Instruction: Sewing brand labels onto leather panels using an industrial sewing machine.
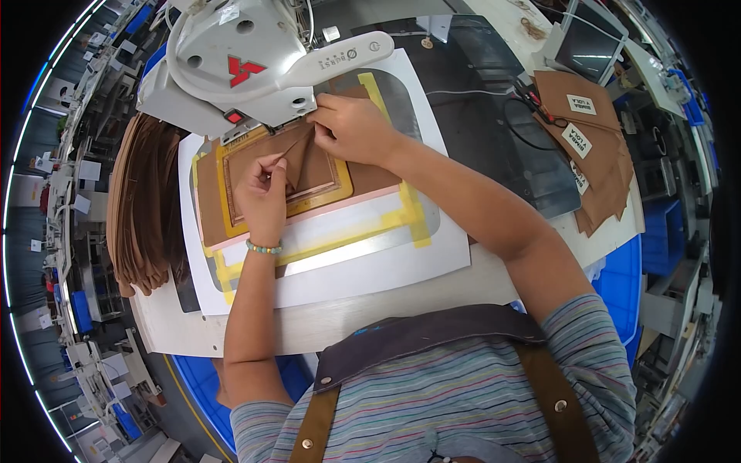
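Under the head of a white sewing machine [255, 65] lies a brown fabric piece [374, 180], with a yellow rectangular frame [337, 202] on top of it. Inside that frame, a fold of brown fabric [297, 150] stands up between my hands. My left hand [262, 199], with a beaded bracelet at the wrist, pinches the fold's edge between thumb and fingers. Close to the machine's needle area, my right hand [351, 127] is closed with its fingertips together at the fold's upper end. What those fingertips hold is too small to make out.
A stack of brown fabric pieces [143, 201] stands left of the machine. At the right lie brown pieces with white labels [598, 143], beside red-handled scissors [549, 113]. A screen [590, 42] stands at the far right. Yellow tape [324, 248] marks the white sheet [370, 282].
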